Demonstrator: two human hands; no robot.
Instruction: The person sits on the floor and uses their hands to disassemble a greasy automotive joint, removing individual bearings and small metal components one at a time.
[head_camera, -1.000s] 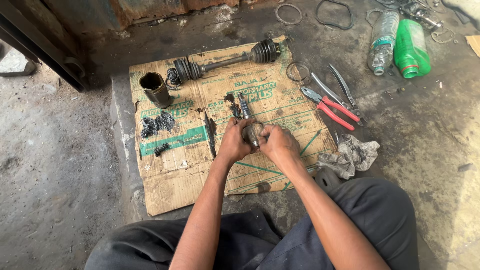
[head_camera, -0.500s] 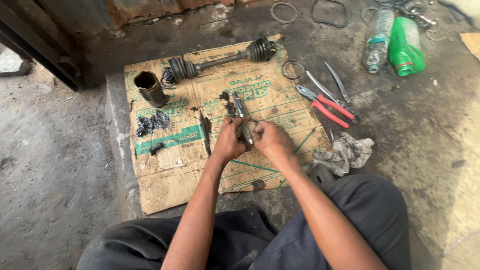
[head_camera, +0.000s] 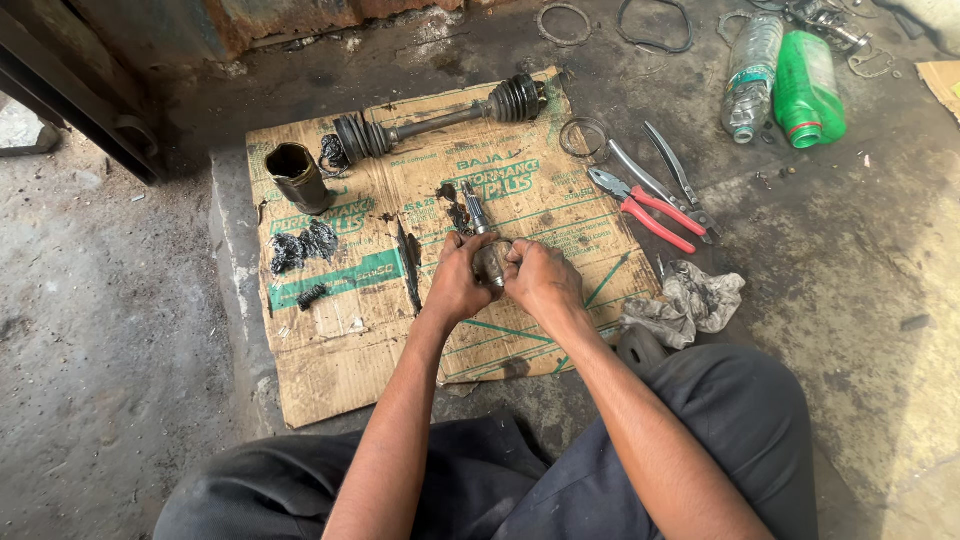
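Note:
Both hands close around a greasy metal joint piece (head_camera: 491, 262) with a short stub shaft pointing away from me, held just above a flattened cardboard sheet (head_camera: 340, 350). My left hand (head_camera: 457, 278) grips its left side. My right hand (head_camera: 541, 280) grips its right side, fingers wrapped over it. Most of the piece is hidden by my fingers.
On the cardboard lie a drive shaft with two rubber boots (head_camera: 440, 120), a dark metal cup (head_camera: 296, 177), black greasy bits (head_camera: 303, 247) and a thin dark tool (head_camera: 409, 268). To the right are red-handled pliers (head_camera: 650, 210), metal snips (head_camera: 672, 172), a wire ring (head_camera: 582, 137), a dirty rag (head_camera: 690, 305), a clear bottle (head_camera: 750, 78) and a green bottle (head_camera: 806, 90).
My hands stay on the joint piece, shifting slightly around it. The view has drifted a little; nothing on the cardboard has moved.

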